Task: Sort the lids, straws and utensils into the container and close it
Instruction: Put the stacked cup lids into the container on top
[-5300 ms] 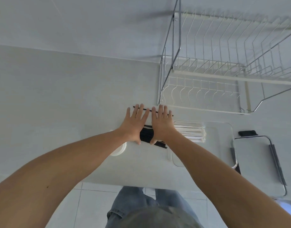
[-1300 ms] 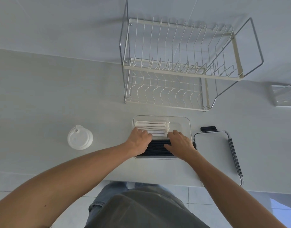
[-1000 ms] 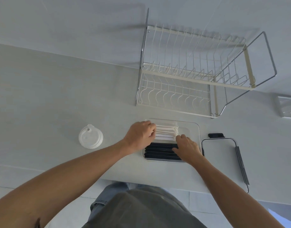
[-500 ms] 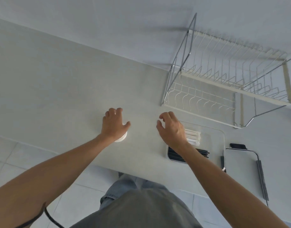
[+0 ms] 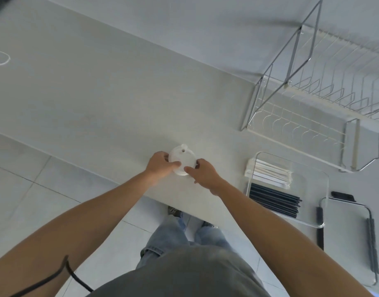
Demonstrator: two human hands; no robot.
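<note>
A stack of white cup lids (image 5: 182, 156) sits on the white counter near its front edge. My left hand (image 5: 160, 165) grips its left side and my right hand (image 5: 202, 173) grips its right side, thumbs on the near rim. To the right lies the clear container (image 5: 312, 174), open. Inside it are white wrapped utensils (image 5: 268, 173) at the back and black straws (image 5: 274, 199) at the front. The container's clear cover with black clips (image 5: 353, 234) lies flat further right.
A white wire dish rack (image 5: 312, 103) stands behind the container against the wall. A small black object (image 5: 342, 195) lies by the cover's far edge. The counter's front edge runs diagonally below my hands, with tiled floor beneath.
Both hands left the container, where they had been arranging the straws and utensils. They moved left to the stack of lids and closed on it from both sides.
</note>
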